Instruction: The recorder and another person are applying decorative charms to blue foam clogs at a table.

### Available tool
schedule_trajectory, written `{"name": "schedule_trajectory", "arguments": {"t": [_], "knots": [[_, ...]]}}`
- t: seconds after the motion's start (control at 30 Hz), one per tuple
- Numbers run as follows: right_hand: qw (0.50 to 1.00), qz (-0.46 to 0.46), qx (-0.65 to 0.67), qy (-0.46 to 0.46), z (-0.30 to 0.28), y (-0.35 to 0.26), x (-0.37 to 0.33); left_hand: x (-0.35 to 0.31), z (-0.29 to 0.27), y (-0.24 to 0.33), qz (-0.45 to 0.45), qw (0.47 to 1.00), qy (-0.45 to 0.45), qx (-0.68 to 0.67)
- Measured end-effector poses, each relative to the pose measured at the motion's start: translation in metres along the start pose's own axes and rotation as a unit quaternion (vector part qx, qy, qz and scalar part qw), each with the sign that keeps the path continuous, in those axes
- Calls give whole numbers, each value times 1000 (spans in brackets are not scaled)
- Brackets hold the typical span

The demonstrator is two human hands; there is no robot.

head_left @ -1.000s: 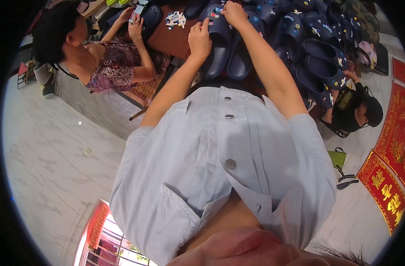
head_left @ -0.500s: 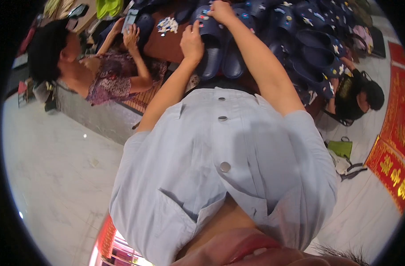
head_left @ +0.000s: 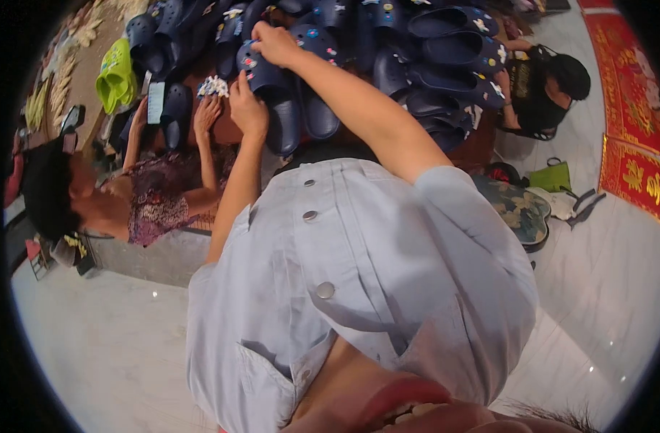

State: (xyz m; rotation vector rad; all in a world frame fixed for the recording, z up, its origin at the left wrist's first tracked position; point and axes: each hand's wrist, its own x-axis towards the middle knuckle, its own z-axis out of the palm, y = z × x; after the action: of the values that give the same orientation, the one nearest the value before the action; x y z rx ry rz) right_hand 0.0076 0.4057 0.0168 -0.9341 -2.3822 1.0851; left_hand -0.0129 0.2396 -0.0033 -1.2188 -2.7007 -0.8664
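Observation:
A navy clog (head_left: 277,92) with small coloured charms on its top lies in front of me, its heel toward me. My left hand (head_left: 248,110) is closed along its left side, fingertips at the edge of the upper. At the toe end my right hand (head_left: 276,45) is bent down with its fingers pressed together; what they pinch, if anything, is hidden. Right beside this clog lies another navy clog (head_left: 320,115), also with charms, under my right forearm. A pile of small white and coloured charms (head_left: 213,87) sits left of my left hand.
At left a person's hand (head_left: 208,114) reaches to the charm pile; the other hand is at a phone (head_left: 155,102). Many navy clogs (head_left: 452,47) crowd the brown table on the right, where another person (head_left: 543,86) sits. Lime green clogs (head_left: 115,78) lie far left.
The view has swung, so the table and my hands appear further left and lower. My hands stay at the same clog. The co-worker's hand has moved to the charm pile.

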Motion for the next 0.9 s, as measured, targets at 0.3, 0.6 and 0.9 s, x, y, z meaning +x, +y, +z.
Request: {"name": "schedule_trajectory", "arguments": {"t": [0.3, 0.6, 0.9], "knots": [[987, -76, -121, -67, 8, 7, 8, -1, 3, 3, 22, 999, 34, -16], [934, -112, -328, -90, 16, -31, -7, -1, 4, 7, 8, 999, 35, 2], [945, -73, -287, -141, 10, -45, -17, -3, 7, -2, 13, 999, 35, -19]]}}
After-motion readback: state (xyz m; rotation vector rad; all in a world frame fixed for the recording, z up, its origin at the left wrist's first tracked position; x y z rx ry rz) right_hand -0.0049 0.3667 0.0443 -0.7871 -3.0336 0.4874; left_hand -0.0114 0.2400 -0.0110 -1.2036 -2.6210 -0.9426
